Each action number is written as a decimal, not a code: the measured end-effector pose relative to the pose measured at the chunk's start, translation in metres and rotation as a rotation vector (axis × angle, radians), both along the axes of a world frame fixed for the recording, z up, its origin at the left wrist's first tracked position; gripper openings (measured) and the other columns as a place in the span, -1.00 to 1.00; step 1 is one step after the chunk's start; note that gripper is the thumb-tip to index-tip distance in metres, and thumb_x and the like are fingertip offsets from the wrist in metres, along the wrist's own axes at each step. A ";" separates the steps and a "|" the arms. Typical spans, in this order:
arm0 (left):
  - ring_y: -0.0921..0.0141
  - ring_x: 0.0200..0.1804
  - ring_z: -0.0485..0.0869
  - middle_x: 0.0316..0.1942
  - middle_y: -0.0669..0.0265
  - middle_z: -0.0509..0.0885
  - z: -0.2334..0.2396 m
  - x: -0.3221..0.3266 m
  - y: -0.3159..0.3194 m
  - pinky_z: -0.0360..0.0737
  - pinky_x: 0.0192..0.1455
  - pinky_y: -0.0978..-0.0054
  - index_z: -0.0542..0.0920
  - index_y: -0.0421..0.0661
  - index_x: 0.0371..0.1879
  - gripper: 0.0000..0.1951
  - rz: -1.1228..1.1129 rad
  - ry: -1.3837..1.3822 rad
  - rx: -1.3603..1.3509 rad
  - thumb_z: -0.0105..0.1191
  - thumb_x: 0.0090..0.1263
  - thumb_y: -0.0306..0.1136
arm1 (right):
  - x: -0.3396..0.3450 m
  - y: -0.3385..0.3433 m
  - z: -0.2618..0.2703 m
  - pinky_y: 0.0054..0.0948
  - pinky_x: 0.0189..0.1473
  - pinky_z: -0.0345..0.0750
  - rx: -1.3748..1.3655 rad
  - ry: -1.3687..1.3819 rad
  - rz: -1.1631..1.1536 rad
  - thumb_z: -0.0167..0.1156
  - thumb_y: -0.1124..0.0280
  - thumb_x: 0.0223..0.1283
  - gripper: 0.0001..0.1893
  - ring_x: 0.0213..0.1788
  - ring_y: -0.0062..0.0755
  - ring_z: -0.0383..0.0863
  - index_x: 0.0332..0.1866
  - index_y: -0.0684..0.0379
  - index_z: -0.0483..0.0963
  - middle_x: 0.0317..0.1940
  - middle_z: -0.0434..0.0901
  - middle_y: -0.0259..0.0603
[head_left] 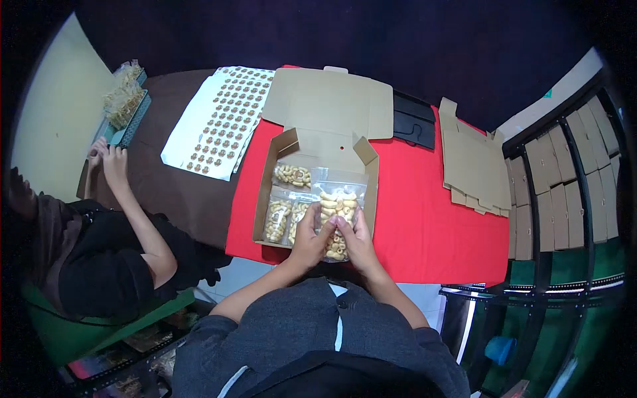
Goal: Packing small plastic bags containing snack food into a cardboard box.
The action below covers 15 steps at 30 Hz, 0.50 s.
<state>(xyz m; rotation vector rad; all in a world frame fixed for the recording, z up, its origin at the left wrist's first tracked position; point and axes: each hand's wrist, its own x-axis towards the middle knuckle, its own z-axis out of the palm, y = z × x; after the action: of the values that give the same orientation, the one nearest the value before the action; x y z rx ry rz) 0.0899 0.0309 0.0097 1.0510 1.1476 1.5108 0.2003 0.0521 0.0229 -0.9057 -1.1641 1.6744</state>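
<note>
A clear zip-top bag of pale snack pieces [336, 247] is held between my left hand [311, 241] and my right hand [359, 243]. My thumbs meet over a small round sticker on its front. The bag hangs over the near right part of an open cardboard box [376, 181] and hides that corner. Inside the box, one similar snack bag [292, 175] lies at the back left and another bag [277, 222] at the front left. A further bag [298, 214] beside it is partly covered by my left hand. The box's lid [328, 97] is folded back, away from me.
Sticker sheets [219, 124] lie left of the box on a brown cloth [164, 114]. A black item [414, 119] and flattened cardboard boxes [473, 164] are on the red cloth [418, 224]. Another person [109, 253] sits left, near trays of bagged snacks [132, 117]. Boxes [562, 199] fill a right-hand rack.
</note>
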 end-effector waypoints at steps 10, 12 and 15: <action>0.53 -0.12 0.47 -0.14 0.27 0.49 0.005 0.001 -0.004 0.40 -0.03 0.56 0.32 -0.26 -0.02 -0.71 -0.018 -0.204 -0.114 -0.04 0.35 -0.41 | 0.002 -0.007 -0.011 -0.61 -0.01 0.34 -0.084 -0.025 -0.048 -0.14 0.26 0.36 -0.61 -0.06 -0.61 0.38 0.14 0.33 0.18 -0.07 0.41 -0.25; 0.52 -0.10 0.47 -0.12 0.27 0.49 0.010 -0.002 -0.006 0.40 -0.02 0.55 0.30 -0.26 0.00 -0.69 -0.042 -0.225 -0.208 -0.03 0.33 -0.42 | 0.001 -0.007 -0.005 -0.60 0.03 0.32 -0.110 0.064 -0.043 -0.14 0.26 0.36 -0.61 -0.04 -0.59 0.37 0.14 0.33 0.19 -0.06 0.40 -0.25; 0.47 -0.03 0.45 -0.06 0.25 0.46 0.000 -0.004 -0.005 0.36 0.07 0.51 0.30 -0.25 0.02 -0.66 -0.097 -0.208 -0.032 -0.01 0.32 -0.41 | -0.001 -0.006 -0.004 -0.56 0.11 0.25 0.043 -0.019 0.005 -0.18 0.23 0.38 -0.59 0.05 -0.56 0.30 0.16 0.32 0.17 -0.02 0.36 -0.22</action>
<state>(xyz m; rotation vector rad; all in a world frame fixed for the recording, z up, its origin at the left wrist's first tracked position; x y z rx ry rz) 0.0861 0.0257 0.0101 0.8927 0.9591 1.4820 0.1989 0.0464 0.0185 -0.8944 -1.2123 1.6416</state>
